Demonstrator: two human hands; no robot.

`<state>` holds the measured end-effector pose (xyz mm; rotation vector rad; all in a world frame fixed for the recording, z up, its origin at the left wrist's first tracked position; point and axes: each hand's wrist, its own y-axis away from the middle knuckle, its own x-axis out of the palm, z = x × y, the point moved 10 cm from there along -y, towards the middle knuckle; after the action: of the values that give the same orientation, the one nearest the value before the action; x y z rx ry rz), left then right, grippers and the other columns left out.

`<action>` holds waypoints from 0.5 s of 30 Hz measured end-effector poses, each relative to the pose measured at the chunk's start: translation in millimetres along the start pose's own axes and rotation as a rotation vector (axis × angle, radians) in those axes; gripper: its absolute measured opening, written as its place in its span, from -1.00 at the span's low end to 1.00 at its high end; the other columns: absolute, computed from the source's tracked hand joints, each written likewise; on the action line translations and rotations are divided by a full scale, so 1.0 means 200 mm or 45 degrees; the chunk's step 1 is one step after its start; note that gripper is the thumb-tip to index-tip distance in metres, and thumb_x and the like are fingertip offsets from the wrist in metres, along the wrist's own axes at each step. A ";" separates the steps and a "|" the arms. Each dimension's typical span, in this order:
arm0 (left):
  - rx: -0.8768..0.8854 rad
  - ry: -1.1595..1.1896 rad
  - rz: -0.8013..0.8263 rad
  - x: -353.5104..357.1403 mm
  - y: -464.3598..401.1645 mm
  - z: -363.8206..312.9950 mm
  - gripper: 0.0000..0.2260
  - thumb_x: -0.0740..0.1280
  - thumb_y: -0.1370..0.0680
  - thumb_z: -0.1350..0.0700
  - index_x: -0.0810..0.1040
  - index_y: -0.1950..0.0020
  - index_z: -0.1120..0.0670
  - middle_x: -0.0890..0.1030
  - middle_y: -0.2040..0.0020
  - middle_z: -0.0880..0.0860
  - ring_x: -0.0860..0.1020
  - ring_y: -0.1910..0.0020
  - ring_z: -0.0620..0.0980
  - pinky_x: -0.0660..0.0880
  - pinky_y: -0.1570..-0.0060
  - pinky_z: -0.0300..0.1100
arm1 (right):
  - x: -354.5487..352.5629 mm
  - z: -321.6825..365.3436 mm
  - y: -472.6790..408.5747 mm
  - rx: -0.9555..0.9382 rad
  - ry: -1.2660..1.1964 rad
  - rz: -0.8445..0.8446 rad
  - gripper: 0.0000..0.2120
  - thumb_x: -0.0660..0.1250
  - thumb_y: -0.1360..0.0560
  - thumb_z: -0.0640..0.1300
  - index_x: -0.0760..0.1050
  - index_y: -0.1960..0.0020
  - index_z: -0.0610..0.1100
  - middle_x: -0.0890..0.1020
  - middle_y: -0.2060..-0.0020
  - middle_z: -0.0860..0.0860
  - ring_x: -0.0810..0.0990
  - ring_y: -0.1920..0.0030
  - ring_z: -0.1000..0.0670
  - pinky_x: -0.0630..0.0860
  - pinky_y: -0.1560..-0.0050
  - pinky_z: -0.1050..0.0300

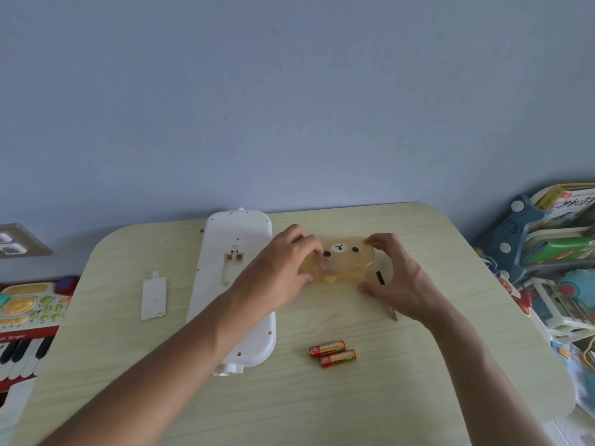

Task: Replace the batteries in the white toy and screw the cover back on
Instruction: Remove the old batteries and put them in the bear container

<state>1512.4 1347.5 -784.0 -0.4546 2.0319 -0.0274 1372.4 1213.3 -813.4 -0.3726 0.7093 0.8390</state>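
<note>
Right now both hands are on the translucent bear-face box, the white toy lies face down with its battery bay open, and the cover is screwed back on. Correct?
Not quite. The head view shows the cover lying loose on the table, left of the white toy. The rest holds: the left hand and right hand hold the bear-face box, and the bay is open.

home, likely a child's room: pale wood-grain table [418, 365] against a blue wall [289, 91], toy keyboard [22, 342] at 9 o'clock, shelf of picture books [560, 233] at 3 o'clock, wall socket [16, 243] at 10 o'clock.
</note>
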 end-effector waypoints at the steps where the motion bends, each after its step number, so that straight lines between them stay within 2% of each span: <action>1: -0.045 0.060 0.015 0.00 0.00 0.01 -0.68 0.53 -0.45 0.01 0.56 -0.16 -0.03 0.46 -0.13 -0.10 0.50 -0.03 -0.12 0.49 -0.08 -0.21 | 0.00 0.00 0.01 0.006 -0.055 0.029 -0.42 0.54 -0.40 -0.13 0.36 -0.33 0.04 0.51 -0.26 0.19 0.47 -0.24 0.30 0.40 -0.15 0.36; 3: -0.102 0.149 0.011 -0.01 0.00 0.01 -0.72 0.46 -0.50 -0.11 0.58 -0.14 -0.04 0.48 -0.14 -0.10 0.51 -0.06 -0.13 0.45 -0.12 -0.25 | -0.01 0.01 0.01 0.034 -0.171 0.021 -0.55 0.47 -0.50 0.00 0.41 -0.32 0.02 0.52 -0.25 0.21 0.43 -0.28 0.33 0.36 -0.17 0.33; 6: -0.166 0.161 -0.022 -0.01 -0.02 0.01 -0.81 0.44 -0.53 -0.06 0.59 -0.08 -0.02 0.53 -0.12 -0.07 0.53 -0.07 -0.09 0.43 -0.06 -0.23 | -0.02 0.02 -0.01 0.076 -0.132 -0.101 -0.68 0.37 -0.57 0.07 0.44 -0.26 -0.01 0.56 -0.21 0.13 0.53 -0.22 0.12 0.40 -0.08 0.27; 8: -0.203 0.162 -0.039 -0.01 -0.01 0.02 -0.82 0.45 -0.53 -0.02 0.59 -0.07 -0.01 0.53 -0.10 -0.06 0.52 -0.04 -0.11 0.39 -0.01 -0.25 | -0.02 0.03 -0.01 0.073 -0.072 -0.146 -0.70 0.38 -0.57 0.05 0.44 -0.22 -0.02 0.59 -0.17 0.10 0.57 -0.15 0.06 0.43 -0.01 0.24; 15: -0.236 0.168 -0.056 0.01 -0.01 0.03 -0.82 0.47 -0.52 0.01 0.60 -0.07 0.01 0.52 -0.10 -0.06 0.51 -0.03 -0.11 0.35 0.00 -0.29 | -0.02 0.04 -0.01 0.073 -0.017 -0.147 -0.67 0.42 -0.55 0.02 0.45 -0.23 -0.07 0.57 -0.16 0.12 0.52 -0.19 0.08 0.37 -0.09 0.18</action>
<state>1516.8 1345.4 -787.4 -0.6285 2.1635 0.1079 1375.8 1215.0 -804.8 -0.3527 0.6912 0.7099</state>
